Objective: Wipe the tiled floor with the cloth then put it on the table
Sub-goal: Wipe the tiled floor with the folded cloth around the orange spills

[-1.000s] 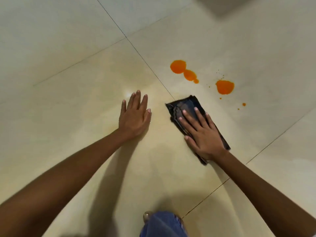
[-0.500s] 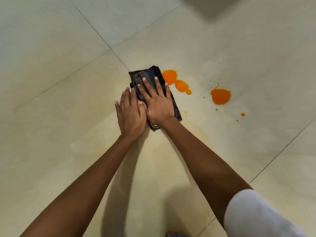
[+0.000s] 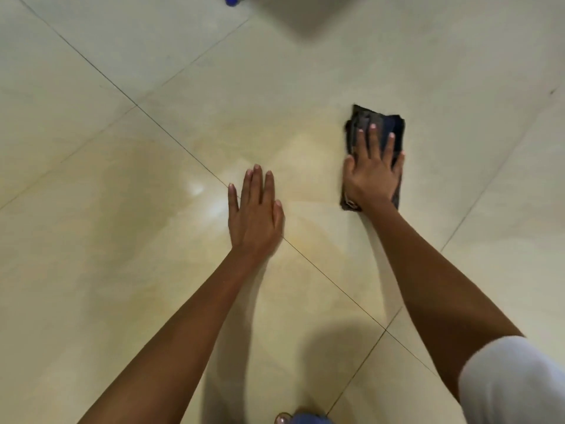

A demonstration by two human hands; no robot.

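Swept rightward across the orange spill, now gone, the dark folded cloth (image 3: 377, 133) lies lengthwise under my flat, open right hand (image 3: 371, 175), left hand (image 3: 255, 215) splayed empty on the cream tiled floor (image 3: 153, 240).

Glossy cream floor tiles (image 3: 128, 270) with thin dark grout lines, ceiling light glinting off them
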